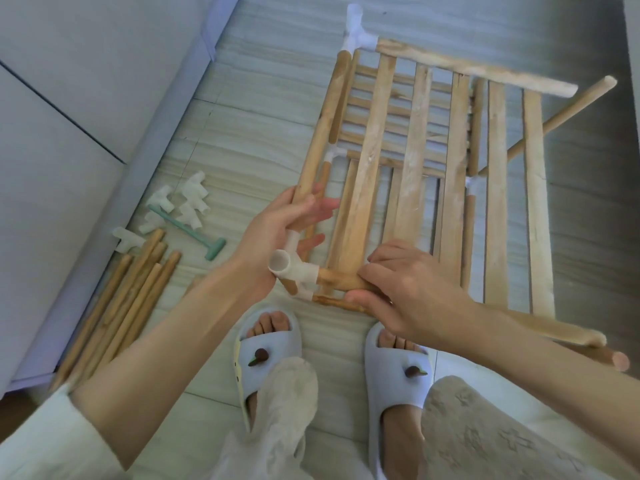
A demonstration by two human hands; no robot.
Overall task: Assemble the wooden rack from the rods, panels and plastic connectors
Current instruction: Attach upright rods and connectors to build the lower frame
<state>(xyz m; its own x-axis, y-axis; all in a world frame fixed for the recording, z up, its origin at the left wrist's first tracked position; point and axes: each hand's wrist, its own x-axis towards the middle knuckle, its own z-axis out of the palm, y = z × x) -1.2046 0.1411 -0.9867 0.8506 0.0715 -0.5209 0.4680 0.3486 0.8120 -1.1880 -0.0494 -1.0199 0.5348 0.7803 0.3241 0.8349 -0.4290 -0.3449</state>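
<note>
Rack point(408, 161) corner connector point(294, 270) | left hand point(273, 237) fingers grip side rod point(318, 133) | right hand point(405, 292) fingers pinch front rod point(341, 280)

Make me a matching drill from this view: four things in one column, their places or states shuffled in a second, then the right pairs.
Things:
1. left hand
2. right hand
3. green mallet
4. spare rods

Places or states:
A. lies on the floor beside the loose white connectors
B. bundled on the floor along the wall
C. grips the near horizontal rod beside the corner connector
D. holds the upright rod above the corner connector

Pairs: 1-D, 2-C, 3-A, 4-B
</note>
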